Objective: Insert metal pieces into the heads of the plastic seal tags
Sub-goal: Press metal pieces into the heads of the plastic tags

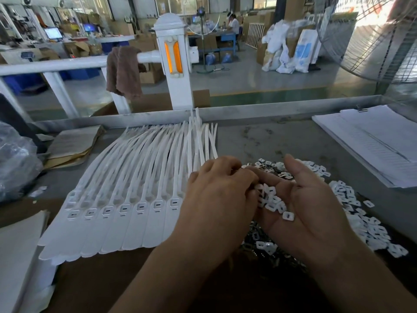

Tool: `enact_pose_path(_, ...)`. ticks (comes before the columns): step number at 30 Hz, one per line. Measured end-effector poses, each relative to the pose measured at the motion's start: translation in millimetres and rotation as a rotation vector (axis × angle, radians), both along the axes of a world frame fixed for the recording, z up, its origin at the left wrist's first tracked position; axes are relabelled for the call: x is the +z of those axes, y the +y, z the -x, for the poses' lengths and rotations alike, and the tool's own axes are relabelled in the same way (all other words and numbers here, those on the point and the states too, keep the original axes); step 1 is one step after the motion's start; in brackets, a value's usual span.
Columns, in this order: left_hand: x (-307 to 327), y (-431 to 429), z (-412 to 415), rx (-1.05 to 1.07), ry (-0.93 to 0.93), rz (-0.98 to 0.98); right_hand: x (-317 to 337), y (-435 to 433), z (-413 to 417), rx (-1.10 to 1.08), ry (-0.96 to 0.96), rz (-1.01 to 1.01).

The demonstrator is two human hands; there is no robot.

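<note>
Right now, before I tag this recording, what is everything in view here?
plastic seal tags: a dozen or so, white, fanned row left of centre
metal pieces: loose pile, white and silvery, right of tags
paper sheets: one clipped stack, white, far right
cardboard: few pieces, brown, far left
towel: one, brown, draped over white rail
left hand: one, fingertips at pieces in the other palm
right hand: one, palm up, cupping a handful of pieces
</note>
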State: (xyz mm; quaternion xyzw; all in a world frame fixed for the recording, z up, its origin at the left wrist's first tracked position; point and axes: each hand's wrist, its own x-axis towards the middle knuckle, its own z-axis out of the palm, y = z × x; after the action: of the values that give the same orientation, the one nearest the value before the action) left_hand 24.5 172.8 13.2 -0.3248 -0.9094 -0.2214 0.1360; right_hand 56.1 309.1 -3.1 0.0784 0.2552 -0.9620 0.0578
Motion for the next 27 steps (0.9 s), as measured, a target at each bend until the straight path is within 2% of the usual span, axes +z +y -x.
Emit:
enact_pose_path(12, -0.6, 0.2, 0.2, -0.012, -0.033, -0.201, -5.2, -0.1, -0.3, 0.064, 0.06, -0.063)
enact_pose_path(20, 3.9, 0.7, 0.4, 0.022, -0.009, -0.317, -1.0, -3.3, -3.1, 0.036, -0.014, -0.483)
enact_pose_path(27, 2.4, -0.9, -0.5, 0.057, 0.141, -0.219, 2.1, -2.3, -7.1, 0.053, -0.02, -0.551)
